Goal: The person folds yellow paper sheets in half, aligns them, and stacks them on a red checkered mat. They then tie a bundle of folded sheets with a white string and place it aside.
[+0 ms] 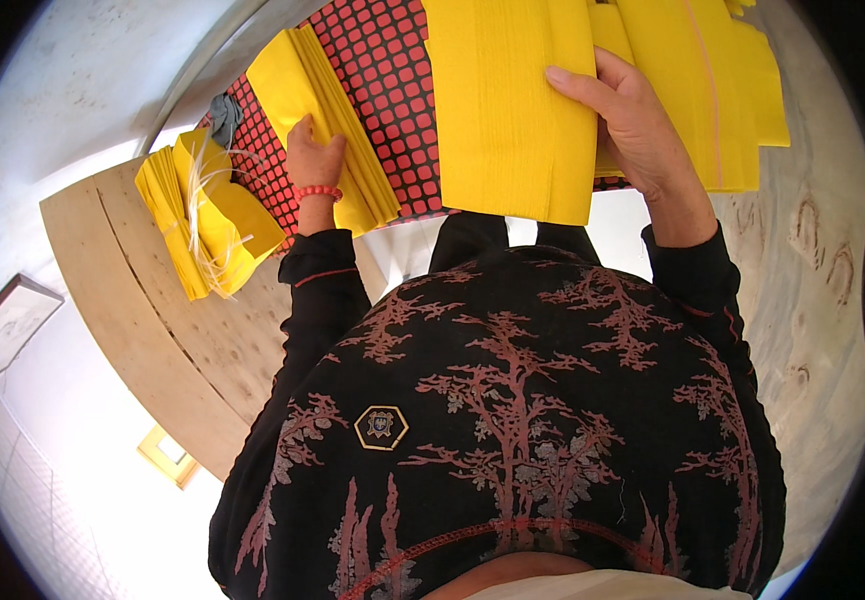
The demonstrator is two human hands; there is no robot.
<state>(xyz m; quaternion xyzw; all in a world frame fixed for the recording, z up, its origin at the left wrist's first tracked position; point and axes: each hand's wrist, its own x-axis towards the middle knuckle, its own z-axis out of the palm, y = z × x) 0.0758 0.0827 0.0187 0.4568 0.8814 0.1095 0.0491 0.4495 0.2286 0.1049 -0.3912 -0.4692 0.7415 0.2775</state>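
My right hand (639, 124) grips the right edge of a thick stack of folded yellow fabric-like sheets (511, 127). Its thumb lies flat on the top sheet, and the other fingers are partly hidden behind the edge. On a second, narrower yellow folded stack (361, 180), lying slanted to the left, rests my left hand (316, 154). The left fingertips are curled down and hidden, so whether they pinch the sheets is unclear. A red bead bracelet (318, 193) circles the left wrist. Both stacks lie over a red-and-black patterned cloth (395, 75).
Far left, another yellow bundle (185, 217) carries loose white strips (204, 202) on a wooden surface (177, 330). A grey cloth piece (224, 118) lies behind it. More yellow sheets (680, 97), one with a pink line, are piled at the right beside a wood-grain surface (792, 247).
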